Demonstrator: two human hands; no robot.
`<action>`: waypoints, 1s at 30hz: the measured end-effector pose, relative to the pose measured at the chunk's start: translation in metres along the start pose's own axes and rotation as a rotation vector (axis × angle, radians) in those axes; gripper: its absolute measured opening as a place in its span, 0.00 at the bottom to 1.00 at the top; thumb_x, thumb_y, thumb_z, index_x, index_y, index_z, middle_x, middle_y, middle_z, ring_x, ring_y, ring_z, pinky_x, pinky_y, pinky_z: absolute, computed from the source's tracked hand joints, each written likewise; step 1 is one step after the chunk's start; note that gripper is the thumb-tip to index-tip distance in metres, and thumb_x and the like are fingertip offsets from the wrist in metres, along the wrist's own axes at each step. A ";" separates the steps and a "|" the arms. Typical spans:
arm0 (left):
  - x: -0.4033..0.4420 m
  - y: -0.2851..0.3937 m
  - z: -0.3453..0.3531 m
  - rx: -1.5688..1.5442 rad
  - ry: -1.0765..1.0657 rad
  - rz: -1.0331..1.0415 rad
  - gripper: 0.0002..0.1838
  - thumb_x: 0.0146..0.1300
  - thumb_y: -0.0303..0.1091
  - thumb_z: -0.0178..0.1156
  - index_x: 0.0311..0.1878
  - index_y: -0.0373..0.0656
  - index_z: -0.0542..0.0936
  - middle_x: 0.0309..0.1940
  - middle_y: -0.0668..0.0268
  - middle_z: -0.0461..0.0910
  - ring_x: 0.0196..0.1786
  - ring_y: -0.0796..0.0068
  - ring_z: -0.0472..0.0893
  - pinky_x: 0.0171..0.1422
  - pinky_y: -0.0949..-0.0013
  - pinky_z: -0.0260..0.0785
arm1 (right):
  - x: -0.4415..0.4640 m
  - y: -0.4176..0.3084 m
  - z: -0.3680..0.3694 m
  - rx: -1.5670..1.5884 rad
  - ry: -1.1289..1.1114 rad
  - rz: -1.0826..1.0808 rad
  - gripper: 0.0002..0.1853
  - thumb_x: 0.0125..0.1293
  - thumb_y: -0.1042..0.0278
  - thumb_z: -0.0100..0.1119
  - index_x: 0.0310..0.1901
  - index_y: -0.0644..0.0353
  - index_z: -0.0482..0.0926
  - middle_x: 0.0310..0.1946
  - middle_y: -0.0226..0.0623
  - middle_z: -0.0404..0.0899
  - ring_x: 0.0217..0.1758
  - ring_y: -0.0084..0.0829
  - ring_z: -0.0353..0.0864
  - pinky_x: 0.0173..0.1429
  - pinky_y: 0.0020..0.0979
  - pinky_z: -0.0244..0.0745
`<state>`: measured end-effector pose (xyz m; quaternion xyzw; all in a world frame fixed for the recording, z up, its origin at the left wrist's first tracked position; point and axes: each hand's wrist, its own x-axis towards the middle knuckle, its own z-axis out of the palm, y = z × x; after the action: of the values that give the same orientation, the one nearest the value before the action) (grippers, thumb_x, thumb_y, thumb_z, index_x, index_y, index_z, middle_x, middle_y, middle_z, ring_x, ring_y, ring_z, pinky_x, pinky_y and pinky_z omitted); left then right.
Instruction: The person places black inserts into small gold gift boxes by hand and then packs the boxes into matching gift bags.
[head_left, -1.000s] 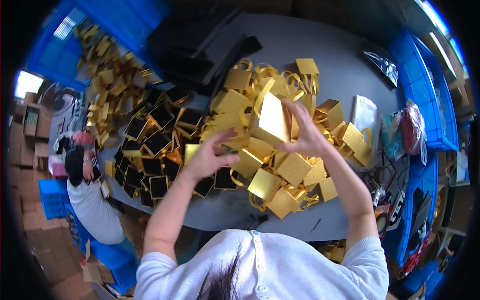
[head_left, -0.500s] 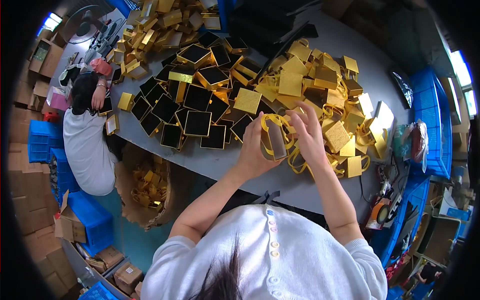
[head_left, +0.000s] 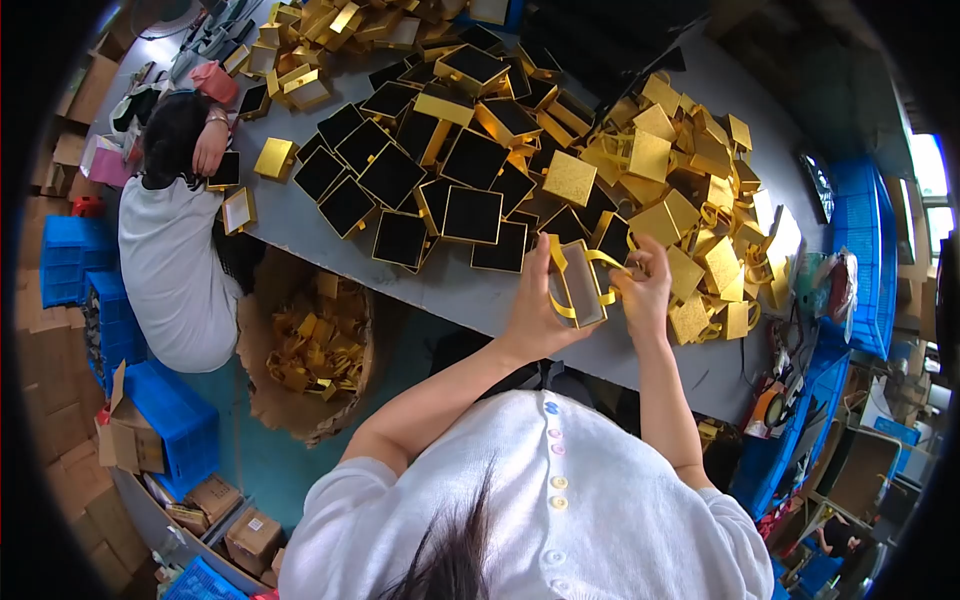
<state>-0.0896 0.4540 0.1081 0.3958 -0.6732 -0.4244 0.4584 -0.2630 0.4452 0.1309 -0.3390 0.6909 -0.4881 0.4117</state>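
My left hand (head_left: 538,312) grips a small gold box sleeve (head_left: 582,284) by its side, its open grey inside facing up. Loops of yellow ribbon (head_left: 604,258) stand out from the sleeve. With thumb and fingers closed, my right hand (head_left: 645,285) pinches the ribbon at the sleeve's right side. Beyond my right hand lies a heap of gold boxes with ribbon handles (head_left: 720,262). Black-lined gold trays (head_left: 472,214) are piled just past my left hand.
A co-worker (head_left: 180,260) leans over the table (head_left: 440,290) at the left, one hand by a black-lined tray. Below stands a torn carton (head_left: 255,375) holding gold pieces with ribbons. More gold boxes (head_left: 300,85) are heaped at the back. Blue crates (head_left: 865,250) line the right.
My right hand's raised, spread fingers have come down and closed on the ribbon. The sleeve is tilted more, still in my left hand. The whole view has shifted.
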 end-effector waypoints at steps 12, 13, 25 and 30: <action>0.042 -0.060 -0.114 0.389 -0.196 0.244 0.55 0.44 0.48 0.74 0.75 0.52 0.54 0.72 0.52 0.49 0.75 0.46 0.52 0.77 0.45 0.45 | -0.008 0.022 -0.001 0.612 -0.027 0.661 0.18 0.75 0.54 0.43 0.56 0.54 0.74 0.44 0.35 0.82 0.39 0.31 0.84 0.44 0.36 0.82; 0.053 -0.077 -0.129 0.664 -0.262 0.204 0.53 0.44 0.44 0.72 0.74 0.54 0.57 0.73 0.54 0.49 0.76 0.47 0.50 0.78 0.42 0.42 | -0.003 0.035 -0.009 0.614 -0.030 0.654 0.18 0.75 0.54 0.43 0.56 0.54 0.74 0.44 0.35 0.82 0.39 0.31 0.84 0.44 0.36 0.82; -0.006 -0.088 -0.075 0.774 -0.169 0.264 0.49 0.38 0.34 0.73 0.70 0.59 0.66 0.60 0.57 0.62 0.61 0.53 0.66 0.65 0.51 0.60 | 0.014 0.050 -0.071 0.644 -0.002 0.641 0.20 0.74 0.48 0.46 0.55 0.54 0.74 0.42 0.36 0.82 0.41 0.33 0.85 0.46 0.38 0.80; -0.086 -0.093 0.020 0.899 -0.270 0.070 0.53 0.34 0.47 0.76 0.70 0.62 0.65 0.67 0.56 0.58 0.52 0.52 0.71 0.45 0.57 0.70 | 0.021 0.077 -0.090 0.612 0.016 0.631 0.18 0.75 0.52 0.44 0.56 0.54 0.73 0.42 0.36 0.82 0.39 0.32 0.84 0.45 0.36 0.80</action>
<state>-0.0723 0.5071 -0.0079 0.4734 -0.8567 -0.1227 0.1639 -0.3581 0.4852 0.0690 0.0301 0.5873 -0.5231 0.6169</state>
